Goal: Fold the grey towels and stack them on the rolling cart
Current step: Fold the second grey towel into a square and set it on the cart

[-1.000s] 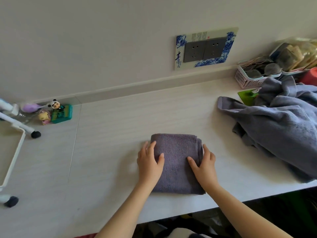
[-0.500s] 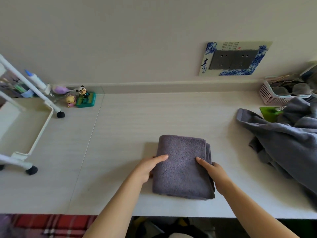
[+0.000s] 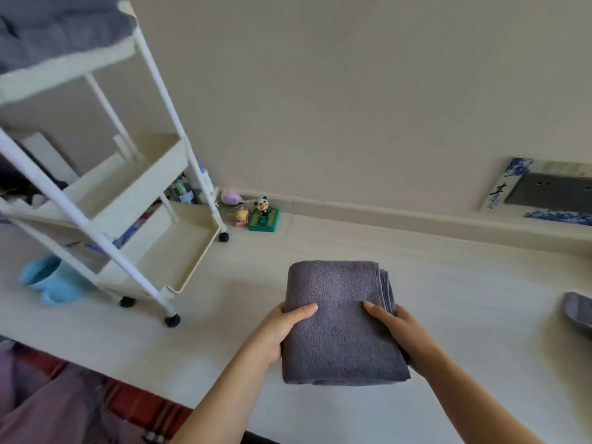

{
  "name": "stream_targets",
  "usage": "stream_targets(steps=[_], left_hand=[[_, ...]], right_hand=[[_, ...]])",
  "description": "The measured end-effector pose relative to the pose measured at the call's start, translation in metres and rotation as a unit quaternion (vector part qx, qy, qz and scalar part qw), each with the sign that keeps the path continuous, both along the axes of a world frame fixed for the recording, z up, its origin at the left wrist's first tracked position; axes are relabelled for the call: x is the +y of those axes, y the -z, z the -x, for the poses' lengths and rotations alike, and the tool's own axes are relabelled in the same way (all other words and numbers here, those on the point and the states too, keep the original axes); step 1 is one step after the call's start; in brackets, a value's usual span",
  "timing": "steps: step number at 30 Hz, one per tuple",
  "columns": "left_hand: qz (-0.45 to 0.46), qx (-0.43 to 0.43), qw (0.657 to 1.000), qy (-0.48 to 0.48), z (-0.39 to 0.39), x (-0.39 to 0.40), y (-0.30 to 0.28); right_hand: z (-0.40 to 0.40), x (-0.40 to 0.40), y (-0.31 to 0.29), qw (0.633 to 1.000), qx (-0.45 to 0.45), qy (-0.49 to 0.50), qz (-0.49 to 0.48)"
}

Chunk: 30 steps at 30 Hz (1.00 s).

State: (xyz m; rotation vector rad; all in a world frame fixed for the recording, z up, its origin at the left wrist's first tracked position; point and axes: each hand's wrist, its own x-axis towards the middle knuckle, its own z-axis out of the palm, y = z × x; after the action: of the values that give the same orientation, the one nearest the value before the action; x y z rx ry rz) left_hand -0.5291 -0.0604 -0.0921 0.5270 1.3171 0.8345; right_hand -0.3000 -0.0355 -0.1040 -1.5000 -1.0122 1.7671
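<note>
You have the folded grey terry towel (image 3: 341,318) in the lower centre of the frame, carried between both hands just above the pale wood-grain counter (image 3: 464,299). Your left hand (image 3: 282,331) clasps its left edge, thumb lying on top and fingers tucked underneath; your right hand (image 3: 397,331) does the same on the right edge, where the layered folds show. Both grips look firm and level.

The white three-tier metal rolling cart (image 3: 134,193) stands on the counter at the left of the frame, and its top tray, in the upper left corner, already carries what appears to be grey towelling (image 3: 57,30), though that corner is blurred and cropped. Judging by that, this towel belongs on that pile.

Keep your fingers flat under the bundle so the layers do not slide apart, and keep the open folds on the right pinched as you lift. Raise it clear above the tray rim before moving across, then lower it squarely and draw your hands out sideways. Mind the cart's castors: a nudge could roll it.
</note>
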Motion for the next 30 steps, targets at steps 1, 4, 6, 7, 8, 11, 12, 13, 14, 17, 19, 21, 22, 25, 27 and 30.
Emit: stream_targets(steps=[1, 4, 6, 7, 8, 11, 12, 13, 14, 17, 19, 21, 22, 25, 27, 30], left_hand=[[-0.010, 0.009, 1.000, -0.025, 0.021, 0.002, -0.007], [-0.031, 0.026, 0.995, -0.097, 0.060, 0.006, -0.022], [-0.042, 0.038, 0.988, -0.147, 0.086, 0.008, -0.034], [-0.050, 0.041, 0.983, -0.169, 0.101, 0.009, -0.040], [-0.058, 0.044, 0.980, -0.183, 0.109, 0.009, -0.044], [-0.095, 0.053, 0.967, -0.230, 0.139, 0.011, -0.067], [-0.107, 0.059, 0.964, -0.237, 0.143, 0.012, -0.075], [-0.118, 0.064, 0.958, -0.252, 0.151, 0.013, -0.087], [-0.134, 0.069, 0.952, -0.265, 0.158, 0.014, -0.098], [-0.173, 0.068, 0.937, -0.295, 0.169, 0.022, -0.131], [-0.191, 0.065, 0.927, -0.316, 0.173, 0.028, -0.150], [-0.206, 0.067, 0.914, -0.344, 0.176, 0.033, -0.169], [-0.211, 0.068, 0.906, -0.361, 0.177, 0.036, -0.175], [-0.219, 0.077, 0.884, -0.405, 0.183, 0.040, -0.194], [-0.221, 0.066, 0.873, -0.429, 0.189, 0.042, -0.201], [-0.219, 0.028, 0.850, -0.478, 0.199, 0.047, -0.209]], right_hand=[[0.022, 0.011, -0.009, 1.000, 0.007, -0.020, -0.014], [0.067, 0.031, -0.030, 0.997, 0.015, -0.062, -0.039], [0.099, 0.045, -0.044, 0.994, 0.015, -0.097, -0.056], [0.117, 0.054, -0.053, 0.991, 0.014, -0.116, -0.070], [0.127, 0.058, -0.060, 0.988, 0.015, -0.129, -0.079], [0.164, 0.080, -0.087, 0.978, 0.016, -0.178, -0.110], [0.169, 0.085, -0.097, 0.974, 0.018, -0.191, -0.119], [0.181, 0.093, -0.108, 0.969, 0.015, -0.207, -0.133], [0.190, 0.100, -0.120, 0.964, 0.014, -0.219, -0.147], [0.209, 0.122, -0.158, 0.951, 0.014, -0.250, -0.181], [0.219, 0.135, -0.181, 0.941, 0.009, -0.275, -0.197], [0.229, 0.149, -0.202, 0.933, 0.001, -0.295, -0.208], [0.234, 0.155, -0.211, 0.927, 0.000, -0.311, -0.211], [0.243, 0.172, -0.234, 0.902, 0.013, -0.368, -0.225], [0.248, 0.180, -0.246, 0.885, 0.032, -0.405, -0.228], [0.255, 0.194, -0.255, 0.856, 0.040, -0.470, -0.214]])
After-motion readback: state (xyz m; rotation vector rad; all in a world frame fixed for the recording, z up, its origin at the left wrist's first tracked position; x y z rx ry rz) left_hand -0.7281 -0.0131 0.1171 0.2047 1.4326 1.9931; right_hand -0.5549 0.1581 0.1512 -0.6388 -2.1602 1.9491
